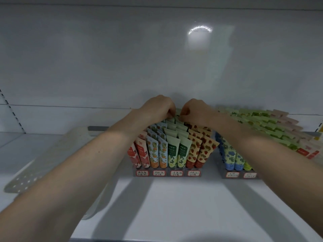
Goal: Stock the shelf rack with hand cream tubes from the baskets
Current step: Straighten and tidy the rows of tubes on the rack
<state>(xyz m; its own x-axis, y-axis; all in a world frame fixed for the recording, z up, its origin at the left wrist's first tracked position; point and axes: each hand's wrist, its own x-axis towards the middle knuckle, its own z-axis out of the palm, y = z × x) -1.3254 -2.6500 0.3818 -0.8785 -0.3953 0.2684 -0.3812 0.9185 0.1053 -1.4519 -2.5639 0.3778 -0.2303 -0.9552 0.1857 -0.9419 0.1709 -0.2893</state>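
Hand cream tubes point(172, 151) fill the near rack point(167, 172) on the white shelf point(174, 203), standing cap-down in stepped rows that rise toward the back wall.

Step in hand, as I judge it: seating one pale green tube point(178, 113) into the rearmost row of the green column. Both hands meet there.

Left to right:
- Far left, a pale perforated basket point(35, 165) lies on the shelf, tilted. Contents not visible from this angle.
- Left hand point(160, 107): fingers curled tight at the top edge of the back green row. It seems to pinch or steady the tube; exact contact is hidden.
- Right hand point(195, 110): grip nearly closed, fingertips pinching at the same tube top.
- Near rack columns: red-fox print, orange-fruit print, green, strawberry print. Each has a handwritten label point(176, 173) on the front lip. All columns look full or close to it.
- A second rack point(239, 175) stands just beside it, partly behind the right forearm: blue-floral and yellow-green tubes, two labels showing.
- Further right, rows of light green and pink tubes point(272, 124) fan away; what holds them is unclear.

Next move calls for pressing the tube down level with its neighbours without tipping the row in front, then letting go and reaching back toward the basket.
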